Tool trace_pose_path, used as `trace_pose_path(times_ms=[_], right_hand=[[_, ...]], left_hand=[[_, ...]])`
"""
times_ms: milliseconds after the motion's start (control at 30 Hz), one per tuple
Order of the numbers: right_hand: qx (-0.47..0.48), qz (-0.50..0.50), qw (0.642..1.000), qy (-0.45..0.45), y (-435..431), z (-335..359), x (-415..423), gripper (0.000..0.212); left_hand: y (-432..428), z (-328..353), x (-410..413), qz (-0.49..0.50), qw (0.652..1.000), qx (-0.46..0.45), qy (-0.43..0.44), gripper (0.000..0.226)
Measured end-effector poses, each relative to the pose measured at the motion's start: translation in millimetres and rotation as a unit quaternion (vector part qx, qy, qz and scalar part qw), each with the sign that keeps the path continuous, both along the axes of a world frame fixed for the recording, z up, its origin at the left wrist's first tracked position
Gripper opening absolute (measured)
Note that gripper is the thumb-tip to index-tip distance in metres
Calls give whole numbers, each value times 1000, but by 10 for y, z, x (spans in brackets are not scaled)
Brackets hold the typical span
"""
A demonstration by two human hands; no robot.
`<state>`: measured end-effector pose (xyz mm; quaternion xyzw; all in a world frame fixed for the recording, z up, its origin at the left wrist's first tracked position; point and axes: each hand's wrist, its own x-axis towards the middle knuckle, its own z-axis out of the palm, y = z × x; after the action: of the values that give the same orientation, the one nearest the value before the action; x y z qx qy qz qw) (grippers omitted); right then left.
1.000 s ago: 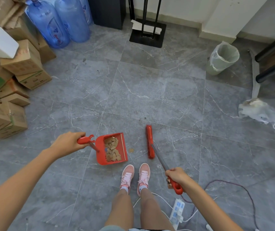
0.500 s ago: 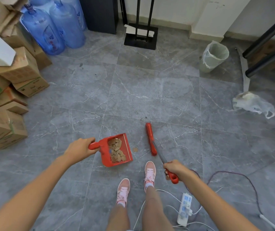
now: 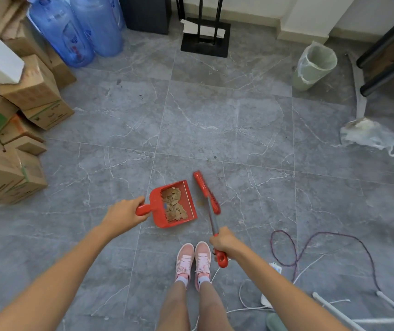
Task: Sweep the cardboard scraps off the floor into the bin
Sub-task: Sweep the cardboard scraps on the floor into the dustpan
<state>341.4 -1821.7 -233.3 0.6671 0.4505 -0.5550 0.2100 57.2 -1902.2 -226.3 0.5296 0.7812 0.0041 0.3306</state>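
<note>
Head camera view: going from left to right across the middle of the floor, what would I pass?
Cardboard boxes → left hand → red dustpan → red brush → plastic bag.

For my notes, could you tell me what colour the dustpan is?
Red, seen in the head view: the dustpan held by the left hand.

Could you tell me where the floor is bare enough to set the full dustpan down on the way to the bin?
Bare tiles run from the dustpan ahead to the bin, bordered left by cardboard boxes and right by a plastic bag. Crowded: cables lower right.
</note>
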Motion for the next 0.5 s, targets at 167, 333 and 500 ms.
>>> trace_pose_path(times_ms=[167, 333, 500], right_hand=[[-19, 49, 999, 12, -155, 63, -201, 16], [-40, 5, 997, 69, -307, 149, -241, 4], [-69, -50, 991, 104, -341, 267, -66, 6]], left_hand=[[-71, 18, 14, -6, 1000, 10, 0, 29], [-92, 7, 96, 3, 1000, 16, -17, 28], [-159, 0, 61, 6, 1000, 2, -15, 28]])
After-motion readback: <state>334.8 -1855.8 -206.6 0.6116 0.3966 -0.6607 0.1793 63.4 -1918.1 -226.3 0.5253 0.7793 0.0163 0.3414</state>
